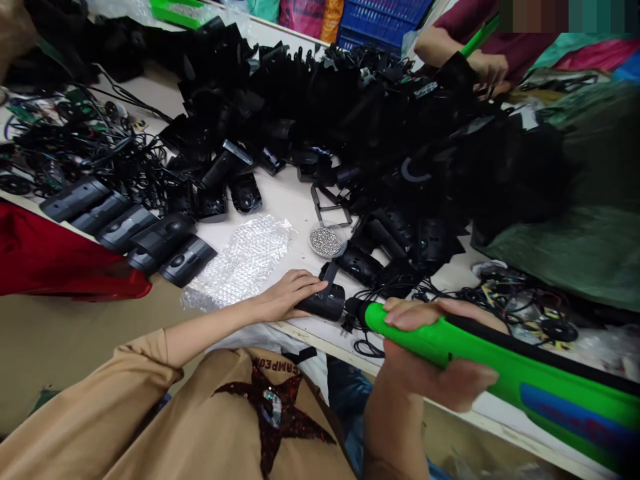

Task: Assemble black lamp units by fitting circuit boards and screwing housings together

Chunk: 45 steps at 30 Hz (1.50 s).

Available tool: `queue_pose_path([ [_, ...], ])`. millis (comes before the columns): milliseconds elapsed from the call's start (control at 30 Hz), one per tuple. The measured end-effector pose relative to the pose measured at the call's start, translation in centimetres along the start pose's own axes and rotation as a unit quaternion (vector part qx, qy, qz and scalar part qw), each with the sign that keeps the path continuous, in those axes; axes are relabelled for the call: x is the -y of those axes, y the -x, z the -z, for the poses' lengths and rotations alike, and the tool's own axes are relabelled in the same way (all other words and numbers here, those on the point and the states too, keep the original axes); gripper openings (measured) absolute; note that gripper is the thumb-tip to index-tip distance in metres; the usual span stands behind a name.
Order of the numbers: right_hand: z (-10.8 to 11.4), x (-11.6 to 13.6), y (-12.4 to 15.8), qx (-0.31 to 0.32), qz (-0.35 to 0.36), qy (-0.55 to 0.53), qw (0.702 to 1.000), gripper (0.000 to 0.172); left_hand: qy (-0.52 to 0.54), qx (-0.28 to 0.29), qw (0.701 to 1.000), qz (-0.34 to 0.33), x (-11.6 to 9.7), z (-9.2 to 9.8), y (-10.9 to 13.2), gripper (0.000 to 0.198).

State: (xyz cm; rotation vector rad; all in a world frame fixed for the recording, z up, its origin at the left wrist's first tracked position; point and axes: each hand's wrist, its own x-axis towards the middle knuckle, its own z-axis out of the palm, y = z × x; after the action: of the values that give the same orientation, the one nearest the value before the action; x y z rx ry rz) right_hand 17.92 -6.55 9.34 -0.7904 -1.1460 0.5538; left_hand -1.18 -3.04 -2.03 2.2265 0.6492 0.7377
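Note:
My left hand (pixel 287 295) is closed over a black plastic housing (pixel 327 304) lying on its side at the table's front edge. In my right hand (pixel 425 367) is a green electric screwdriver (pixel 505 363), fingers wrapped round its body. Its dark tip points left and meets, or nearly meets, the right end of the housing; I cannot tell whether they touch. Just behind the housing stands a round dish of small silver screws (pixel 326 241). Bubble wrap (pixel 250 250) lies to the left of the dish.
Several black housings (pixel 173 233) line the front left edge. Black parts (pixel 320 100) are heaped across the back. Tangled cables and circuit boards (pixel 60 140) lie at the left, more wiring (pixel 525 303) at the right. Across the table a co-worker's hand (pixel 487 70) works beside another green tool.

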Motion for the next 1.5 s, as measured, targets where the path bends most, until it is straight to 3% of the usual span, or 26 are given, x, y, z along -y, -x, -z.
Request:
queue_pose_path([
  [433, -0.4, 0.2, 0.2, -0.011, -0.006, -0.022, 1.000, 0.037, -0.048, 0.014, 0.998, -0.031, 0.3, -0.1, 0.0, 0.067],
  [767, 0.0, 0.2, 0.2, -0.014, 0.006, -0.017, 1.000, 0.040, -0.051, -0.024, 0.997, -0.048, 0.5, -0.5, 0.1, 0.059],
  [1167, 0.4, 0.2, 0.2, -0.010, 0.013, -0.026, 1.000, 0.041, -0.053, -0.033, 0.997, -0.041, 0.5, -0.8, 0.2, 0.060],
  [1500, 0.7, 0.5, 0.6, -0.029, 0.011, -0.022, 0.999, 0.041, -0.081, -0.002, 0.997, 0.010, 0.3, -0.5, 0.2, 0.069],
])
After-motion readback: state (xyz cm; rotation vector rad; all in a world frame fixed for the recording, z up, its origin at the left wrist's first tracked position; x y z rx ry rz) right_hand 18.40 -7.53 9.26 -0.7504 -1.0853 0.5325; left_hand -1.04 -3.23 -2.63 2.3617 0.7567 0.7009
